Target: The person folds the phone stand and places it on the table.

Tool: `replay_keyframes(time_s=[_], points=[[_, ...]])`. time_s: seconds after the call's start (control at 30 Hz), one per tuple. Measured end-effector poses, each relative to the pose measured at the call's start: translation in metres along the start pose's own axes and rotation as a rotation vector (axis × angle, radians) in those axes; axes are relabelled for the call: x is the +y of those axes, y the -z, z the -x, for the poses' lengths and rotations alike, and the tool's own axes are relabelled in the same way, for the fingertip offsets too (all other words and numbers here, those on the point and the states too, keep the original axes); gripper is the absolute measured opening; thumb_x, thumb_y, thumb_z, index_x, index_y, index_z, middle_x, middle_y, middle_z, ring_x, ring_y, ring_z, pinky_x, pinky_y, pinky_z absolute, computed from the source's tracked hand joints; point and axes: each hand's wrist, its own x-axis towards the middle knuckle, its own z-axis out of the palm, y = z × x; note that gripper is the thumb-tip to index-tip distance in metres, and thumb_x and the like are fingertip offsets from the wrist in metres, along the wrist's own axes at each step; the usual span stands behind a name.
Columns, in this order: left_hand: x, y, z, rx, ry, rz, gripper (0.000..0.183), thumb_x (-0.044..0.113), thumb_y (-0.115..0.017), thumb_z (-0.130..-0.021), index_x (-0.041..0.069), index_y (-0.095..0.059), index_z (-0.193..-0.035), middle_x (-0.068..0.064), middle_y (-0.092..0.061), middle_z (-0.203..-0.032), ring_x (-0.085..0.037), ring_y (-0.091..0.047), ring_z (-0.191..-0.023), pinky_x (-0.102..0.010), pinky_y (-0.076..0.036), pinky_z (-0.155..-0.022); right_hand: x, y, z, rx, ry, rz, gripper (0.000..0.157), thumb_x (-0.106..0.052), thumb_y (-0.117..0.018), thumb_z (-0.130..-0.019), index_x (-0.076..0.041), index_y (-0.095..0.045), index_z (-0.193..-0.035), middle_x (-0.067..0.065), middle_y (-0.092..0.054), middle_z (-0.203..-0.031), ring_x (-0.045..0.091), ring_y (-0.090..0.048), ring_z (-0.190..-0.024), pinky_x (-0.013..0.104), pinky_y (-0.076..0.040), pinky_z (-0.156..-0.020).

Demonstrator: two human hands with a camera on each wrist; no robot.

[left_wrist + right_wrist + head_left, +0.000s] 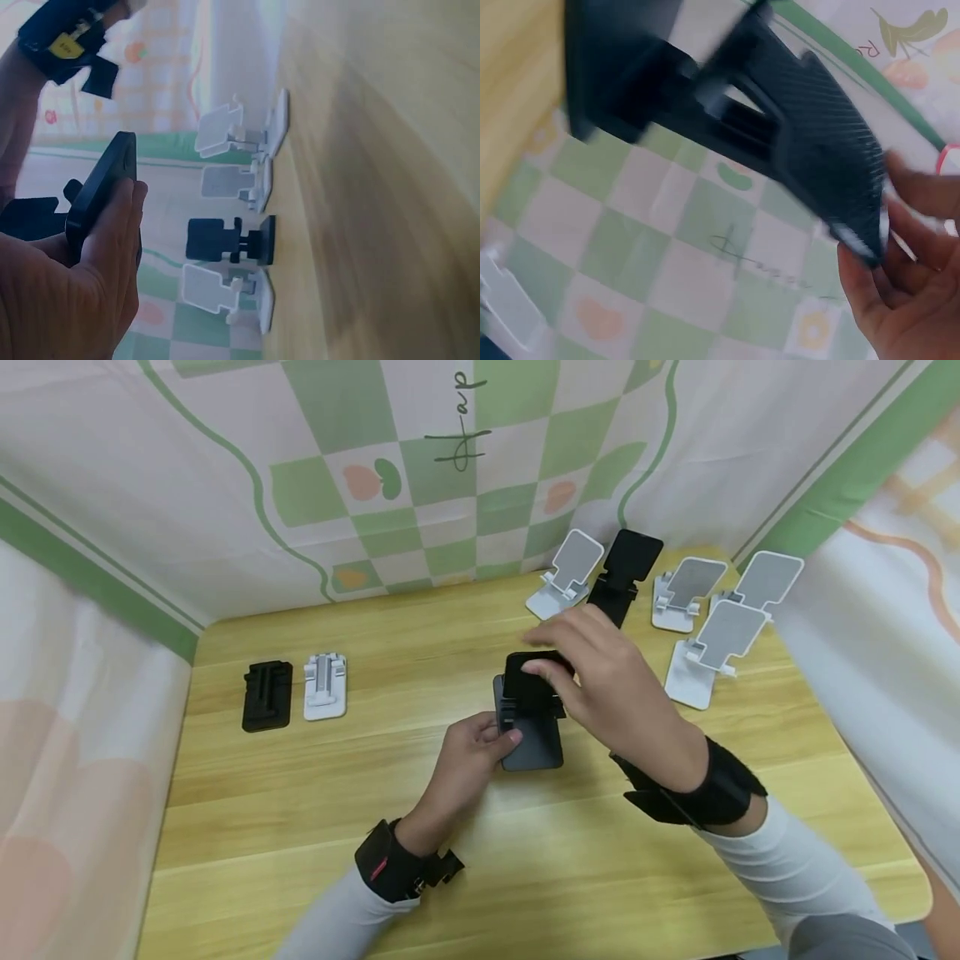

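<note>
A black folding phone stand (pixel 536 747) is held above the middle of the wooden table, partly unfolded. My left hand (pixel 467 760) grips its flat base from the left side, thumb on top and fingers beneath. At the upper plate, my right hand (pixel 611 681) pinches the far edge between thumb and fingers. The right wrist view shows the ribbed plate (pixel 829 142) slanting away from the base on its hinged arm, with fingertips at its end. In the left wrist view, the thick base (pixel 105 184) stands edge-on against the left fingers.
Folded flat at the left lie a black phone stand (pixel 267 696) and a white one (pixel 326 687). Several white stands (pixel 688 675) and one black stand (pixel 633 558) stand unfolded at the back right, close beyond the right hand. A printed cloth (pixel 420 468) hangs behind the table (pixel 360 810).
</note>
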Motion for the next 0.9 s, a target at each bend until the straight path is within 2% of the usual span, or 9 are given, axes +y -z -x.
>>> replay_keyframes(time_s=[0.13,0.2,0.3,0.43,0.6,0.9], points=[[0.005,0.002,0.006,0.028,-0.012,0.075,0.036,0.004,-0.061,-0.100,-0.006,-0.059,-0.135,-0.021,-0.074,-0.120,-0.016,-0.074,-0.100,-0.024,-0.059,-0.080,0.010,-0.009,0.003,-0.016,-0.132,-0.180,0.068,-0.013,-0.086,-0.082,0.002,-0.054,-0.140,0.015,-0.065,-0.129,0.027,-0.060,-0.121,0.039,-0.050,-0.105],[0.009,0.003,0.009,0.039,-0.014,0.118,0.038,0.002,-0.060,-0.100,-0.007,-0.057,-0.137,-0.021,-0.072,-0.124,-0.021,-0.073,-0.107,-0.026,-0.060,-0.084,0.017,-0.014,0.006,-0.060,-0.206,-0.312,0.077,-0.011,-0.088,-0.079,-0.003,-0.050,-0.145,0.010,-0.064,-0.135,0.022,-0.059,-0.126,0.035,-0.049,-0.109],[0.015,0.006,0.012,0.054,-0.017,0.172,0.041,0.000,-0.059,-0.100,-0.009,-0.053,-0.140,-0.023,-0.070,-0.128,-0.027,-0.071,-0.115,-0.029,-0.061,-0.089,0.024,-0.022,0.010,-0.133,-0.274,-0.517,0.073,-0.007,-0.087,-0.079,-0.010,-0.054,-0.144,0.005,-0.063,-0.139,0.016,-0.060,-0.129,0.029,-0.050,-0.109],[0.021,0.007,0.015,0.060,-0.025,0.190,0.042,-0.002,-0.059,-0.100,-0.010,-0.051,-0.140,-0.024,-0.069,-0.130,-0.029,-0.070,-0.117,-0.027,-0.061,-0.087,0.029,-0.031,0.012,-0.160,-0.314,-0.667,0.056,-0.004,-0.084,-0.083,-0.008,-0.063,-0.135,0.006,-0.067,-0.134,0.013,-0.064,-0.119,0.023,-0.055,-0.099],[0.022,0.008,0.017,0.057,-0.024,0.175,0.041,-0.001,-0.059,-0.100,-0.009,-0.053,-0.140,-0.022,-0.069,-0.129,-0.025,-0.070,-0.116,-0.024,-0.060,-0.083,0.032,-0.035,0.014,-0.132,-0.329,-0.693,0.049,-0.002,-0.085,-0.081,-0.004,-0.068,-0.128,0.009,-0.070,-0.127,0.010,-0.067,-0.113,0.021,-0.056,-0.095],[0.023,0.010,0.018,0.049,-0.013,0.140,0.042,0.001,-0.060,-0.100,-0.009,-0.052,-0.141,-0.021,-0.071,-0.127,-0.019,-0.073,-0.110,-0.023,-0.059,-0.080,0.031,-0.035,0.015,-0.113,-0.320,-0.645,0.048,-0.005,-0.088,-0.078,-0.005,-0.071,-0.123,0.007,-0.074,-0.122,0.009,-0.069,-0.111,0.023,-0.056,-0.098]])
